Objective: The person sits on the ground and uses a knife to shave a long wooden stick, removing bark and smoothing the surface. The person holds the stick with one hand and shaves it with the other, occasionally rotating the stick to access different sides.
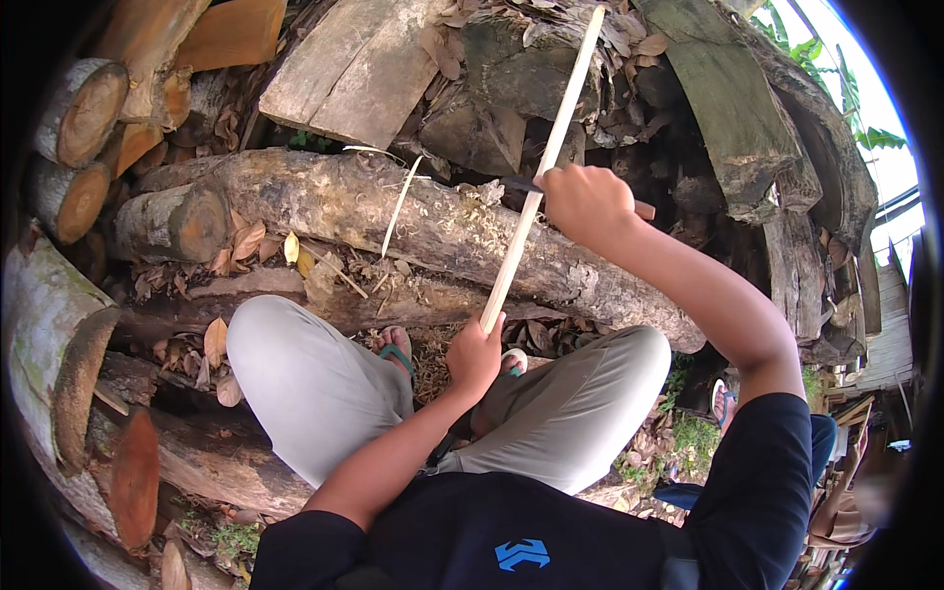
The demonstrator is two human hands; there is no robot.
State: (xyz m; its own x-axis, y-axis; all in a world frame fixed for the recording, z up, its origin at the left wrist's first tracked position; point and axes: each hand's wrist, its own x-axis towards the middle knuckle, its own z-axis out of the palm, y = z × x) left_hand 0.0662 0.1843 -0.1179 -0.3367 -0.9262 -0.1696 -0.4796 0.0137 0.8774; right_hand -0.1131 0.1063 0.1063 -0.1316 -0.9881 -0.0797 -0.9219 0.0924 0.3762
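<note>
A long, pale, squared wooden stick [559, 133] slants away from me, up and to the right. My left hand [475, 360] is closed around its near end, between my knees. My right hand [590, 205] is closed on the handle of a knife, at about the stick's middle. The dark knife blade [521, 184] pokes out left of my fist, against or right beside the stick; the exact contact is hidden. A brown handle end shows to the right of the fist. Beneath the stick lies a thick log [324, 202], with small shavings and a thin pale strip [401, 206] on it.
Split planks [354, 69] and rough timber [723, 98] are piled beyond the log. Cut logs [88, 113] and a mossy trunk piece [54, 334] lie at left. Dry leaves [216, 341] fill gaps. Another person [846, 501] is at the far right.
</note>
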